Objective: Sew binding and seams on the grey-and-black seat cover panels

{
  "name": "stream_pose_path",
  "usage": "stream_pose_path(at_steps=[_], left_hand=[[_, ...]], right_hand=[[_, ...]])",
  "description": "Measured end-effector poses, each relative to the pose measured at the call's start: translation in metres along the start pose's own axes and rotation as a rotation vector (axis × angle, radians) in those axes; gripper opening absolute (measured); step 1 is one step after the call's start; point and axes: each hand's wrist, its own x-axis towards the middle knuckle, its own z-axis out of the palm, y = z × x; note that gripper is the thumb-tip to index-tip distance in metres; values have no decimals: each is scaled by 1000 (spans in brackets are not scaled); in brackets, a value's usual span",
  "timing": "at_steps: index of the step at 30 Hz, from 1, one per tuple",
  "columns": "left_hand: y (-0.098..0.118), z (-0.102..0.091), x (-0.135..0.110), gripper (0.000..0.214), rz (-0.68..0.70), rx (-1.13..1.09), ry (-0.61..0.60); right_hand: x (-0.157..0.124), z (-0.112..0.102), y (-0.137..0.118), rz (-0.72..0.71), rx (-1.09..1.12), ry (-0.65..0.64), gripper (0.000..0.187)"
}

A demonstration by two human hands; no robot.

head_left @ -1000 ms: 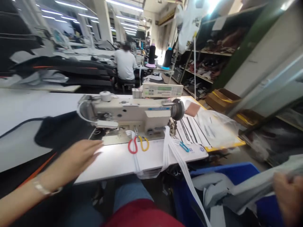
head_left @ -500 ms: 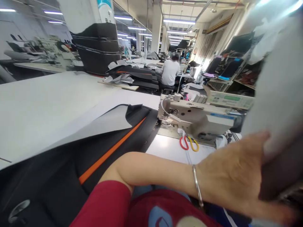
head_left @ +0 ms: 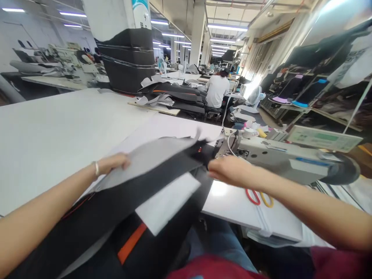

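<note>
My left hand pinches the upper edge of a black fabric panel with a grey backing, which is lifted and slightly blurred. At the panel's right end, my right hand is closed on the black fabric, close to the sewing machine. Beneath lies more black fabric with an orange strip. A white rectangular piece rests on it. Scissors with one red and one yellow handle lie below my right forearm, their blades hidden.
A white table stretches to the left. Behind it are a wrapped pillar and heaped fabric pieces. A person in a white top sits farther back. Thread cones stand on a rack at right.
My left hand has swung from the far right to the left side of the fabric. My right hand has come into view. A grey-backed panel now covers part of the orange-striped piece.
</note>
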Motion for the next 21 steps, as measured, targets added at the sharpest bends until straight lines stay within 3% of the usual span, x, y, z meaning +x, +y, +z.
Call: stream_pose_path(at_steps=[2, 3, 6, 8, 11, 14, 17, 21], left_hand=[[-22, 20, 17, 7, 108, 269, 47], [-21, 30, 25, 7, 161, 361, 80], [21, 69, 49, 17, 451, 591, 166], [61, 103, 63, 24, 695, 615, 52], [98, 157, 80, 46, 769, 575, 73], [86, 192, 92, 54, 659, 591, 103], [44, 194, 91, 50, 602, 595, 164], [-7, 172, 58, 49, 525, 618, 242]], right_hand=[[-4, 65, 12, 68, -13, -141, 11], [-5, 94, 17, 108, -39, -110, 20], [-7, 160, 27, 209, -94, -29, 47], [-3, 187, 29, 254, -151, 109, 52], [12, 207, 32, 316, -204, 236, 57], [36, 212, 33, 406, -197, 282, 55], [62, 210, 25, 432, -158, 300, 51], [87, 201, -7, 311, -65, 299, 49]])
